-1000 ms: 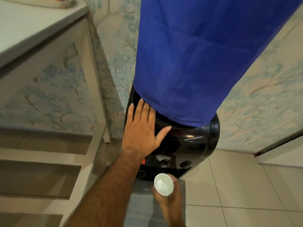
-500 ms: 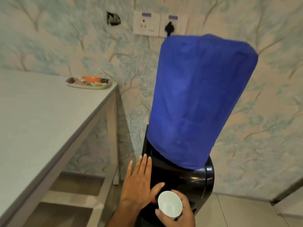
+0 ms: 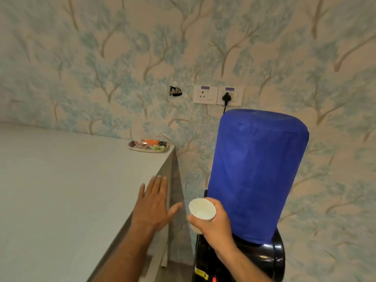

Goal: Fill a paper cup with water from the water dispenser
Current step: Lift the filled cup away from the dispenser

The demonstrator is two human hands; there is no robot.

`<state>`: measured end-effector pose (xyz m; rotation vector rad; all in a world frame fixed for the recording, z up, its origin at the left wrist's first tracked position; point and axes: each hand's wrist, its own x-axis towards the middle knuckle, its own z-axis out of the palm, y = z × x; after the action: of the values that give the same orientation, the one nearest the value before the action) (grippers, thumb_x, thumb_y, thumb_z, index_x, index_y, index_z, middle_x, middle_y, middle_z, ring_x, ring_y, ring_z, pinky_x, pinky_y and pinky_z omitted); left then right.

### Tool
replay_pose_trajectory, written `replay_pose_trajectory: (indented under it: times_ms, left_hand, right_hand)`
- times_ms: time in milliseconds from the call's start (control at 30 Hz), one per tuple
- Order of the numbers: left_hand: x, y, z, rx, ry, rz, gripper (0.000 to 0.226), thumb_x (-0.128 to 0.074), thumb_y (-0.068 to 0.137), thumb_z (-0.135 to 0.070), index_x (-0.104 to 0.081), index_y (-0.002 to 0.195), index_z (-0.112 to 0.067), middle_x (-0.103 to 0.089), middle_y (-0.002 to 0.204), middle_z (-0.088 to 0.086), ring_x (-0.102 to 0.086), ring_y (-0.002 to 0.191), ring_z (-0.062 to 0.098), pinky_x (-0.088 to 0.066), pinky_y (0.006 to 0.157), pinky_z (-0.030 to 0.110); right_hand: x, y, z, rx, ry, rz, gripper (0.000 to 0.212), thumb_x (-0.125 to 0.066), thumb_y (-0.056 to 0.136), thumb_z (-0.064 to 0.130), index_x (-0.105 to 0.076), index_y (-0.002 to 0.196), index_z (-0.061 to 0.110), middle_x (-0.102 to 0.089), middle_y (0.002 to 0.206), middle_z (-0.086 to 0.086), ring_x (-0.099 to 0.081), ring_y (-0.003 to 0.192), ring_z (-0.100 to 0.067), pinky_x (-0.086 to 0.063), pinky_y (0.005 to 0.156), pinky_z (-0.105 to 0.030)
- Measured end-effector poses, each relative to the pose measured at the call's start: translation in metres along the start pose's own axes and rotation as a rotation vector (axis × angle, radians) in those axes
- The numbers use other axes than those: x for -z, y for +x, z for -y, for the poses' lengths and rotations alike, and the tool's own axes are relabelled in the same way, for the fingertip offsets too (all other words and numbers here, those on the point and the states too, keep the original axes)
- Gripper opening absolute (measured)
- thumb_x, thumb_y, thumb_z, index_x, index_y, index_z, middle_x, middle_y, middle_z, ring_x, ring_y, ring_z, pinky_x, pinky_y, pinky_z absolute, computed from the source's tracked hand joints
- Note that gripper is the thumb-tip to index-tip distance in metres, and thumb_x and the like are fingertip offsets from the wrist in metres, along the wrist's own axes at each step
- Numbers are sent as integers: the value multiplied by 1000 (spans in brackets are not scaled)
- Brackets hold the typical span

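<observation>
White paper cup (image 3: 202, 210) sits nearest to me, gripped around its side by my right hand (image 3: 213, 225), fingers curled tight on it and its open mouth tilted toward the camera; I cannot tell whether it holds water. My left hand (image 3: 153, 204) is flat with fingers spread apart, holding nothing, over the edge of the pale grey table (image 3: 67, 192). Just behind the cup stands the black water dispenser (image 3: 262, 259), its bottle under a blue cloth cover (image 3: 257, 174). Farther along the table, at its far corner, lies a plate of food (image 3: 148, 146). Behind, on the tree-patterned wallpaper (image 3: 101, 58), two white sockets (image 3: 217, 95) are mounted, a black plug (image 3: 225, 97) in the right one.
</observation>
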<state>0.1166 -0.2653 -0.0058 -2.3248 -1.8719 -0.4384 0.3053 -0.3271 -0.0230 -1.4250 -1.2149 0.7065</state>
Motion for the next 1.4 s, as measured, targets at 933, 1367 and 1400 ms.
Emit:
replay_pose_trajectory:
  times_ms: [933,1367,1400]
  left_hand:
    - [67,-79,188,402,60,156,101,-21,87,-85,2,161,-20,4,171,4,6,157,24,1,126,49]
    - [50,-101,199,521,-13,250,113,-13,77,-95,-5,161,-19,-2,171,9,0,157,31,-2,126,57]
    - [50,-101,199,523,-6,251,114,-12,77,-95,-6,161,-19,-2,171,9,0,157,30,-2,126,57]
  right_hand:
    - [-197,10,122,30,49,409,75,-93,58,38,-50,119,31,-59,112,7,-57,103,-15,-49,75,-22]
    - [-217,-1,111,-38,39,463,73,-93,57,36,-51,117,34,-60,109,11,-58,97,-9,-45,64,-16]
    - [-217,-2,111,-41,33,468,74,-94,57,36,-51,117,35,-59,109,11,-57,97,-9,-45,64,-16]
